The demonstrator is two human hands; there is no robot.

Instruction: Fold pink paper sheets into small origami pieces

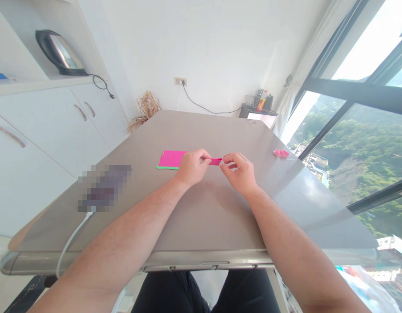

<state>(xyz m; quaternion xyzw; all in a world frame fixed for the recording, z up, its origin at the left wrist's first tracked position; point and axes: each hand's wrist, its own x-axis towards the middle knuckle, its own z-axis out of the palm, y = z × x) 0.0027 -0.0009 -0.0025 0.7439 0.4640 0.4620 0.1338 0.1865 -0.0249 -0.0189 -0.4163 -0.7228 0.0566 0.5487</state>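
Note:
Between my hands, just above the table, is a narrow strip of folded pink paper (215,161). My left hand (194,165) pinches its left end between thumb and fingers. At the strip's right end is my right hand (239,171), its fingers curled and the thumb close to the index finger, closed on that end. Partly under my left hand lies a stack of coloured paper (171,159), with a pink sheet on top and a green edge showing below.
Small pink folded pieces (280,153) lie at the table's right edge. A pixelated dark object (104,189) with a white cable (70,241) is on the left of the grey table (201,226). Windows (367,143) stand to the right, white cabinets (51,126) to the left.

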